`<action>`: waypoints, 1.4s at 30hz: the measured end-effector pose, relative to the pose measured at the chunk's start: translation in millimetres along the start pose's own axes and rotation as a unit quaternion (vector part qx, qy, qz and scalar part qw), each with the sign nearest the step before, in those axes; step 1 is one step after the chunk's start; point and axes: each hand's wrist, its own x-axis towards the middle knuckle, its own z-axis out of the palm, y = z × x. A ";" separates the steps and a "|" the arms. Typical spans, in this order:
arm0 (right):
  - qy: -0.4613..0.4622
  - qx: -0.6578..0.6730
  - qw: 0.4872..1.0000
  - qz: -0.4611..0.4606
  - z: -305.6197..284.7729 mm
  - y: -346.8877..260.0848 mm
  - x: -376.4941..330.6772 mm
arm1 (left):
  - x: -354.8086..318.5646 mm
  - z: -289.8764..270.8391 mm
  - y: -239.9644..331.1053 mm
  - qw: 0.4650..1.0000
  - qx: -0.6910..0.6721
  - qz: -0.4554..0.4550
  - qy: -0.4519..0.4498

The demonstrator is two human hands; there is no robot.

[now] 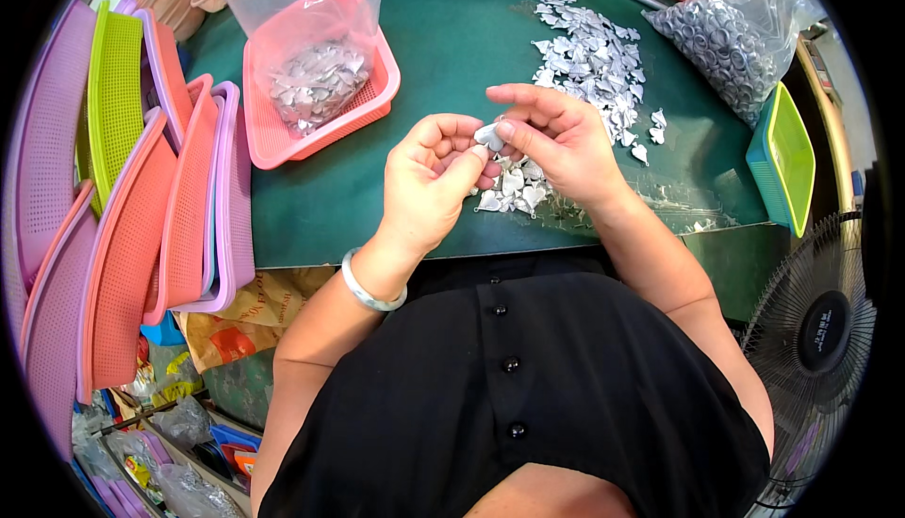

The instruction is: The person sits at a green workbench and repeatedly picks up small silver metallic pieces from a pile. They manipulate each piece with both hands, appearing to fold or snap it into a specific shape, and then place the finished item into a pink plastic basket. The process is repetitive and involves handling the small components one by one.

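At the green-topped bench, my left grip and right grip pinch one silvery, heart-shaped metal piece between them; I'm probably working its partly hidden edge, which calls for steady pressure next.

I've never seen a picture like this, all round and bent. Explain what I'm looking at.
No machine: these are a person's bare left hand and right hand. It's taken by a fisheye camera worn on the head, looking down, so straight edges bend. Both hands hold a silver heart-shaped piece. On the green tabletop lie more: a small pile near the hands and a larger spread farther away. To the left, a pink basket holds a clear bag of silvery pieces; at upper right, another bag holds ring-like parts.
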 end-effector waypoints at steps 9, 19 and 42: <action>0.005 0.000 0.999 0.033 1.9 -2.2 -0.6 | 3.2 -4.5 2.6 0.997 -0.040 -0.066 0.004; 0.011 -0.068 0.998 0.001 6.7 -2.0 -3.0 | 4.9 -7.0 0.2 0.997 -0.028 -0.073 0.017; -0.083 -0.490 0.864 -0.083 -19.9 18.1 4.2 | 1.5 -39.6 -19.1 0.985 -0.082 -0.148 0.021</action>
